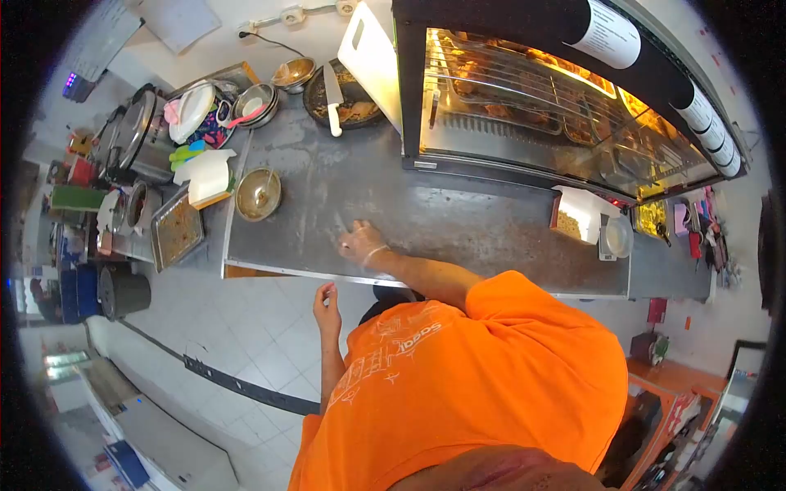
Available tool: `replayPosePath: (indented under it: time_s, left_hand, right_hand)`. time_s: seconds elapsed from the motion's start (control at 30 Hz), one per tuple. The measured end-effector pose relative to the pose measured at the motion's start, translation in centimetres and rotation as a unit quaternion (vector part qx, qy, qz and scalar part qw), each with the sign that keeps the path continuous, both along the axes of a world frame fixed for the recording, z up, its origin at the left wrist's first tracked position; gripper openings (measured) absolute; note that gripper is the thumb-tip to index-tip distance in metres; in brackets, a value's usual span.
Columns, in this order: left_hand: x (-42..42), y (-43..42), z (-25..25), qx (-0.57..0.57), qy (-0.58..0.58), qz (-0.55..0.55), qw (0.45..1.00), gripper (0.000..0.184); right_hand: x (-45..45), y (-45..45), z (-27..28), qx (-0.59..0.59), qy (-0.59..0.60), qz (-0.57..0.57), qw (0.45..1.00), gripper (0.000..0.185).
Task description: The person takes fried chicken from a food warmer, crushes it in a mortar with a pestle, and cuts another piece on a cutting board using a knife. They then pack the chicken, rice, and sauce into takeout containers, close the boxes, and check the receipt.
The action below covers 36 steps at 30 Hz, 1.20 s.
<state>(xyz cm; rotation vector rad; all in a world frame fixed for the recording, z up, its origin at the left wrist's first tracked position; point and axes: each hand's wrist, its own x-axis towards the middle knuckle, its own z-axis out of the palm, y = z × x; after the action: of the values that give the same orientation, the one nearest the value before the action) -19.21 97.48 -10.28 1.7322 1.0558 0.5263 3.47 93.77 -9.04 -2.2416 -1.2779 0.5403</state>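
Observation:
My right hand (360, 243) rests on the grey metal counter (319, 192) near its front edge, palm down with the fingers apart. A pale band (377, 253) circles that wrist. Nothing shows in its fingers, though the surface under the palm is hidden. Just off the counter's front edge, my left hand (326, 304) is raised, fingers loosely bent and nothing visible in it. The nearest item to both hands is a metal bowl (258, 195) with a utensil and some residue in it, to the left on the counter.
A lit glass display cabinet (524, 114) with trays of food stands at the back right. A knife (332, 98) lies across a dark pan (350, 114). A white box (579, 214) and a small scale (614, 239) sit at the right. An oven tray (178, 229) is at left.

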Motion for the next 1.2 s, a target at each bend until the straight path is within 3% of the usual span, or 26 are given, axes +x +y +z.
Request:
replayPosePath:
  time_s: [0.07,0.13,0.17,0.2,0.23,0.27,0.33,0.4,0.47,0.53,0.63,0.7,0.73,0.77,0.83,0.93,1.03,1.17,1.2]
  left_hand:
    - [-0.4,3.4,0.0,0.007,0.006,-0.026,1.000,0.023]
    - [-0.7,6.2,-0.5,0.010,-0.007,-0.058,0.998,0.024]
    - [-0.5,7.6,-0.5,0.011,0.003,-0.068,0.998,0.025]
    - [0.0,9.0,-0.2,0.012,0.012,-0.079,0.997,0.026]
    - [0.7,9.9,0.0,0.013,0.022,-0.093,0.995,0.027]
    - [1.7,10.7,0.2,0.014,0.028,-0.102,0.994,0.028]
    - [4.3,12.2,-0.8,0.008,0.007,-0.152,0.988,0.028]
    - [7.2,13.6,-3.0,-0.008,-0.009,-0.199,0.980,0.030]
    - [10.5,12.9,-0.8,-0.011,-0.017,-0.228,0.973,0.031]
    - [12.8,11.3,3.0,-0.029,0.019,-0.270,0.962,0.035]
    - [13.2,10.5,2.5,0.000,-0.064,-0.267,0.962,0.030]
    - [11.6,10.9,0.1,-0.019,-0.070,-0.242,0.968,0.030]
    - [10.4,10.7,-0.9,-0.046,-0.056,-0.219,0.973,0.030]
    - [9.1,10.6,-2.0,-0.073,-0.040,-0.191,0.978,0.031]
    - [6.8,10.3,-4.3,-0.092,-0.031,-0.175,0.980,0.031]
    - [6.2,8.7,-3.3,-0.089,0.008,-0.176,0.980,0.031]
    - [8.6,8.7,-3.4,-0.077,-0.003,-0.192,0.978,0.031]
    - [13.0,7.4,0.0,-0.067,-0.011,-0.218,0.974,0.030]
    - [13.8,7.0,0.4,-0.056,-0.020,-0.225,0.973,0.030]
  right_hand:
    - [0.7,2.4,1.5,0.231,-0.033,-0.063,0.970,0.029]
    - [4.6,1.7,6.3,0.403,-0.141,-0.174,0.888,0.020]
    - [7.8,0.6,6.7,0.310,-0.336,-0.264,0.849,0.019]
    - [10.8,-0.8,8.5,0.315,-0.414,-0.310,0.795,0.020]
    - [13.9,-2.2,10.3,0.317,-0.482,-0.363,0.732,0.021]
    - [16.5,-3.3,13.3,0.434,-0.446,-0.377,0.686,0.023]
    - [22.8,-3.9,7.6,0.313,-0.496,-0.308,0.749,0.028]
    - [23.6,-5.0,8.5,0.271,-0.515,-0.262,0.770,0.029]
    - [22.7,-5.7,11.5,0.272,-0.531,-0.245,0.764,0.023]
    - [21.9,-6.6,12.3,0.255,-0.509,-0.286,0.770,0.019]
    - [22.0,-8.5,12.2,0.279,-0.439,-0.408,0.750,0.016]
    - [21.6,-8.5,13.9,0.390,-0.264,-0.565,0.678,0.013]
    - [21.9,-8.6,15.1,0.352,-0.309,-0.595,0.654,0.011]
    - [23.2,-9.5,15.0,0.264,-0.464,-0.479,0.696,0.018]
    - [24.8,-8.8,16.6,0.191,-0.459,-0.359,0.790,0.023]
    - [25.8,-7.9,18.8,0.157,-0.400,-0.399,0.810,0.026]
    - [25.1,-8.0,21.1,0.122,-0.346,-0.346,0.864,0.027]
    - [27.9,-8.7,16.1,0.158,-0.417,-0.278,0.851,0.026]
    - [27.7,-9.2,17.3,0.028,-0.365,-0.288,0.885,0.027]
